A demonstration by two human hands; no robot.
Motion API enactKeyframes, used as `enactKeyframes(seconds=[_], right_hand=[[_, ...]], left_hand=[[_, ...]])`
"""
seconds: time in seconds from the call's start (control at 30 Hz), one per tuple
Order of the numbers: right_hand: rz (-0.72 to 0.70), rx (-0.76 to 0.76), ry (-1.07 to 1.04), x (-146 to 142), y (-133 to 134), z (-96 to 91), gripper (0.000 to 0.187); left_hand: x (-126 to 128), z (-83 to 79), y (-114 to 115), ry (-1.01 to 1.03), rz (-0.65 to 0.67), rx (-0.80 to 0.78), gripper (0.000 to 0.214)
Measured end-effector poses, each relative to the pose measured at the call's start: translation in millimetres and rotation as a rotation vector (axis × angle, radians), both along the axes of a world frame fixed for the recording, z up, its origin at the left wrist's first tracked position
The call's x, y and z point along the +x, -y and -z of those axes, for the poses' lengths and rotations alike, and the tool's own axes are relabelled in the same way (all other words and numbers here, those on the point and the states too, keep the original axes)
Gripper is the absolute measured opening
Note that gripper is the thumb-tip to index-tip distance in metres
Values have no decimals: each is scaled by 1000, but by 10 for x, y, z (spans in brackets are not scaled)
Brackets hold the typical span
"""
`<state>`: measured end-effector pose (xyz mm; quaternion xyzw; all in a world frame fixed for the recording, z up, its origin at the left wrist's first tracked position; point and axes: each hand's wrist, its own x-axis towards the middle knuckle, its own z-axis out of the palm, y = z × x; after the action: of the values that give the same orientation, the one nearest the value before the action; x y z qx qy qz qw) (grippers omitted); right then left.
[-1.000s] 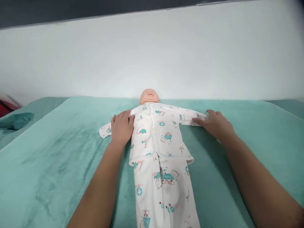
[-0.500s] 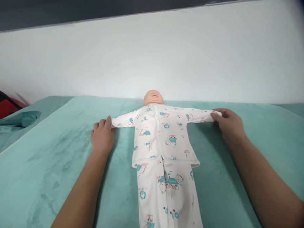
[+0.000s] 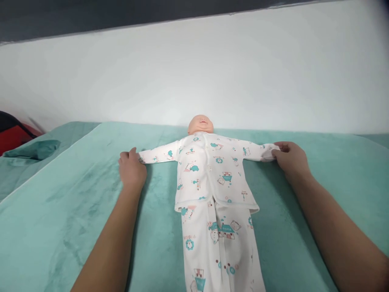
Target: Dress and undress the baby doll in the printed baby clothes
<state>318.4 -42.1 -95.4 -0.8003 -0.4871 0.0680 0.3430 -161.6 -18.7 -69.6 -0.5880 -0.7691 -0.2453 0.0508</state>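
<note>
A baby doll (image 3: 201, 124) lies on its back on a green bed cover. It wears a white printed baby shirt (image 3: 209, 174) and matching printed trousers (image 3: 203, 243); the trouser ends run out of view at the bottom. Both sleeves stretch out sideways. My left hand (image 3: 132, 168) is closed at the cuff of the sleeve on the left, its fingertips partly hidden. On the other side, my right hand (image 3: 290, 160) pinches the end of the right sleeve (image 3: 258, 151) between thumb and fingers. The doll's hands do not show.
The green cover (image 3: 75, 194) spreads under the doll. A white wall (image 3: 194, 73) rises behind its head, with a dark band (image 3: 121, 14) along the top. At the far left lie a red and black item (image 3: 13, 136) and folded green cloth (image 3: 33, 150).
The view has shifted slightly, so the doll appears a little further right. My right hand has moved slightly inward along the sleeve end, and the left sleeve looks a little more stretched.
</note>
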Motion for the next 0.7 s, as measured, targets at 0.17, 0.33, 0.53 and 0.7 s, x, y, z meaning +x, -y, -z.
enactKeyframes(seconds=[0.17,0.33,0.53,0.7], right_hand=[[-47,127,53,-291,50,-197,48],[-292,154,68,-578,72,-238,49],[-595,53,231,-637,30,-188,47],[-490,-18,225,-399,-60,-111,54]], left_hand=[[-40,1,74,284,-41,226,45],[156,-33,94,125,217,247,37],[311,-9,63,-135,480,-69,51],[244,-28,114,-187,266,-178,54]])
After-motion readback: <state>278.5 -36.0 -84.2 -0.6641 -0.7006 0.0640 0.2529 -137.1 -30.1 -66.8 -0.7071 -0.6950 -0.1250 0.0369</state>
